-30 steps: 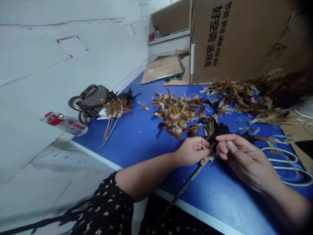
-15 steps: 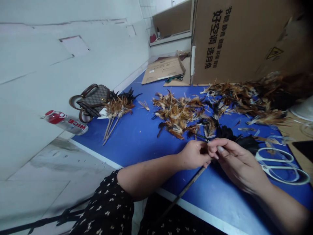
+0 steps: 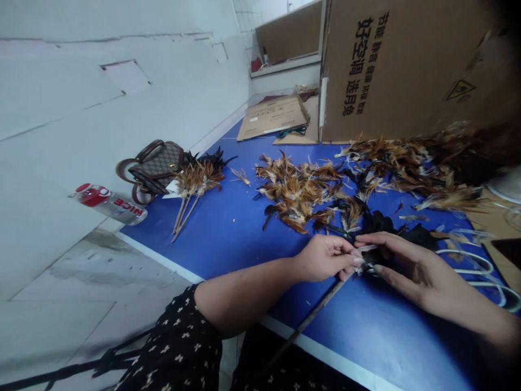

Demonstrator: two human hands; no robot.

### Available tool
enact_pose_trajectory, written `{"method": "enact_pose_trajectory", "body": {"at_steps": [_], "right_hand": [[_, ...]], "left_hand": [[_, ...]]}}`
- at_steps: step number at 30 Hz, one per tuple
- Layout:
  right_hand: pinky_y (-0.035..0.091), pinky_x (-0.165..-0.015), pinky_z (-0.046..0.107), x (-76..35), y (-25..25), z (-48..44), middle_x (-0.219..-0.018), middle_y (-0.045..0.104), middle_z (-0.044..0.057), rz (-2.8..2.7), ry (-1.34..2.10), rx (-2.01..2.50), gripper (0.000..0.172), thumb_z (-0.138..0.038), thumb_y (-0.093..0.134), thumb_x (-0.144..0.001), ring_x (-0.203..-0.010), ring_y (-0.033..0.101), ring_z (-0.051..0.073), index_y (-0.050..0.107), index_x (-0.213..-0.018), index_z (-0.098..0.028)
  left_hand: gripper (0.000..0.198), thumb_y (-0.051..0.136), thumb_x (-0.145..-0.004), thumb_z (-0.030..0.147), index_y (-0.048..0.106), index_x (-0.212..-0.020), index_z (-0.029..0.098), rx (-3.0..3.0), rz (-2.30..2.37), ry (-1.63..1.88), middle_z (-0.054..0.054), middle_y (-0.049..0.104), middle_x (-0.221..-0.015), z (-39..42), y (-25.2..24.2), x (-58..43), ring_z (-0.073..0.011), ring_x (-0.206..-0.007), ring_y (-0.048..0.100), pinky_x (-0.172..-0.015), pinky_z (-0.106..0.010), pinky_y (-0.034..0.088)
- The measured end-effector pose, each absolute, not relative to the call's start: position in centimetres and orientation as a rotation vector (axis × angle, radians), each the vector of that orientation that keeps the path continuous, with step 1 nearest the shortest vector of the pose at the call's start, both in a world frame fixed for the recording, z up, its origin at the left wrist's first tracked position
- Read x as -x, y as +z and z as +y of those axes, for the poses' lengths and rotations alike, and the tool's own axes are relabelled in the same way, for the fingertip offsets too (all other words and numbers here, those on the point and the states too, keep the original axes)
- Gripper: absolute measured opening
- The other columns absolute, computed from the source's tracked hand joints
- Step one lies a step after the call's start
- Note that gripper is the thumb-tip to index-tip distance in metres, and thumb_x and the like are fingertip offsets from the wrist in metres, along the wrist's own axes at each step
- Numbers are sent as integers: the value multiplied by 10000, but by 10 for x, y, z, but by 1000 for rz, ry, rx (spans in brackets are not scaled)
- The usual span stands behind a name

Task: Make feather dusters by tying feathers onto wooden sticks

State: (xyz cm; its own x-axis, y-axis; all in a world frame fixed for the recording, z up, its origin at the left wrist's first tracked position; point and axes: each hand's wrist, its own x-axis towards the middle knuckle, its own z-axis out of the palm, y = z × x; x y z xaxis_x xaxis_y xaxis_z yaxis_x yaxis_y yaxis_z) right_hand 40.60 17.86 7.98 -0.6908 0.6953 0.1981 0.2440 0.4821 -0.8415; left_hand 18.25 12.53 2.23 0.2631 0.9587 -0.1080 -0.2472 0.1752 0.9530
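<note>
My left hand is closed around the upper end of a thin wooden stick, which slants down toward my lap. Black feathers spread from that end beyond my fingers, and pale quill ends show at the fingertips. Close on the right is my right hand, its thumb and fingers apart around the feathered end. A whitish, see-through strip runs between the two hands; whether the right fingertips touch it is unclear. White-handled scissors lie partly hidden behind the right hand.
Brown feathers lie heaped mid-table, with another feather pile by a large cardboard box. Several finished-looking feather bundles on sticks rest beside a handbag and a bottle at left.
My right hand has moved slightly right and its fingers have spread from a pinch. The whitish strip and pale quills now show between the hands. My left hand keeps its hold.
</note>
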Motion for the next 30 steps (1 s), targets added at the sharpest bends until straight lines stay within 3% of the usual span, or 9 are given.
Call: {"method": "enact_pose_trajectory", "body": {"at_steps": [3,9,15,24,30], "right_hand": [[644,-985,436,-402,67,180,-1308,770,116,-2276,1014,740,416,-460,714,-1022,-1136,760,313,728,-1402,-291],[636,-902,390,-399,56,186,-1199,772,106,-2390,889,547,268,-365,609,-1093,-1085,754,274,768,-1298,-300],[583,-717,329,-399,58,186,-934,721,68,-2352,807,583,150,-304,633,-1081,-830,709,210,760,-1017,-257],[562,-705,315,-404,77,178,-953,706,51,-2348,831,499,113,-218,637,-1065,-831,693,192,723,-1017,-274],[565,-669,305,-406,80,178,-944,692,64,-2451,872,370,157,-180,589,-1073,-819,697,195,714,-1038,-268]], "left_hand": [[621,937,-720,638,702,-938,106,-1024,901,1029,13,665,-644,124,21,-182,-90,-514,618,-541,-245,529],[593,941,-726,616,663,-918,129,-1024,909,1004,25,661,-634,123,22,-183,-87,-510,618,-534,-239,525],[593,988,-677,555,618,-900,149,-1007,933,1006,29,668,-620,125,26,-182,-93,-491,624,-502,-226,524],[592,1010,-649,543,629,-819,123,-898,896,1078,-18,709,-650,130,28,-179,-109,-511,654,-539,-256,550],[585,1045,-574,480,601,-692,118,-851,911,1132,-74,755,-801,130,27,-178,-114,-535,668,-563,-285,563]]}}
